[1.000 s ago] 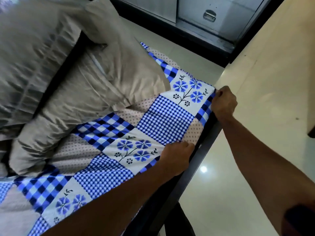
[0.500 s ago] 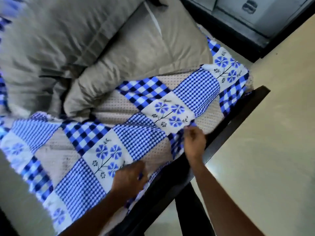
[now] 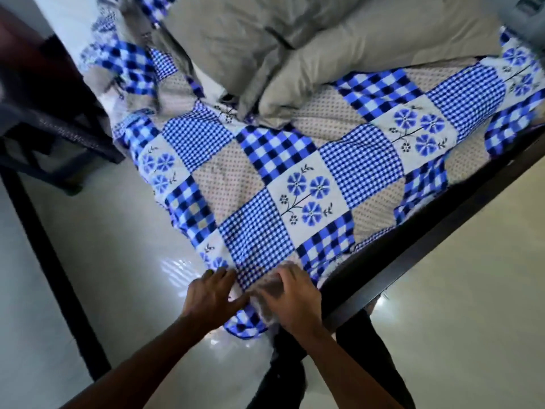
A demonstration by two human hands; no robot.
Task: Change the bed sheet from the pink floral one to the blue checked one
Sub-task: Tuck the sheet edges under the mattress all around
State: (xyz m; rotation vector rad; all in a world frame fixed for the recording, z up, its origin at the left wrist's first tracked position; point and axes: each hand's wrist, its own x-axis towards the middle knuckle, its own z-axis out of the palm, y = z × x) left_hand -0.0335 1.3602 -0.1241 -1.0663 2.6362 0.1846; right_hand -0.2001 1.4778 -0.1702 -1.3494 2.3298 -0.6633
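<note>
Forearms enter from the bottom edge, cut off above the elbow. Both hands sit at the near corner of the bed.

Left hand [image 3: 213, 297]: fingers straight and spread, flat on the blue checked sheet [image 3: 265, 231] where it drops over the corner. It holds nothing.

Right hand [image 3: 295, 301]: fingers bent down over a pale, motion-blurred bunch at the corner itself. Can't tell if that's cloth or mattress, or whether the hand actually grips it.

A flap of the sheet hangs below the corner between the two wrists. The mattress corner under it is hidden.

From the hands the sheet runs away across the whole bed top. It's wrinkled and hangs loose off the left edge towards the floor [image 3: 118, 261]. Along the right edge it bunches against the dark bed rail [image 3: 442, 231].

At the far end, grey pillows [image 3: 339, 48] lie piled on the sheet, cut off by the top edge and covering the sheet there.

Far left: dark furniture [image 3: 44, 98], blurred, can't identify.
</note>
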